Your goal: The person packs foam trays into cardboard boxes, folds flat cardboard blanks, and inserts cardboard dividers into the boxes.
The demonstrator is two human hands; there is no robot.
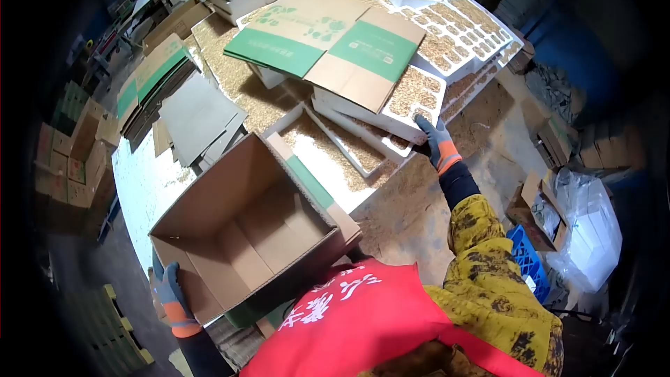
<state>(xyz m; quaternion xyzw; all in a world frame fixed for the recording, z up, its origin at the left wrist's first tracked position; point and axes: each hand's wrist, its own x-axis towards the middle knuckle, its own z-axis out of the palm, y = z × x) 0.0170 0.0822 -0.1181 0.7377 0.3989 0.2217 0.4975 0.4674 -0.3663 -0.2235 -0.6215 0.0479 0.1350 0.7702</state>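
An open, empty cardboard box [244,230] is tilted in front of me, its inside facing up toward me. My left hand [174,297], in a grey and orange glove, is closed on the box's lower left edge, with some fingers hidden behind the wall. My right hand [440,145], gloved the same way, grips the near right corner of a white foam tray [394,123] filled with small tan pieces. That tray rests on other trays. Flattened cardboard boxes [370,52] with green bands lie over its far left part.
Stacked white foam trays [467,24] cover the table's far right. Grey cardboard sheets [199,117] and folded cartons [153,77] lie on the left. A blue crate [528,262] and a clear plastic bag [590,227] stand on the right. A pallet [108,335] lies at lower left.
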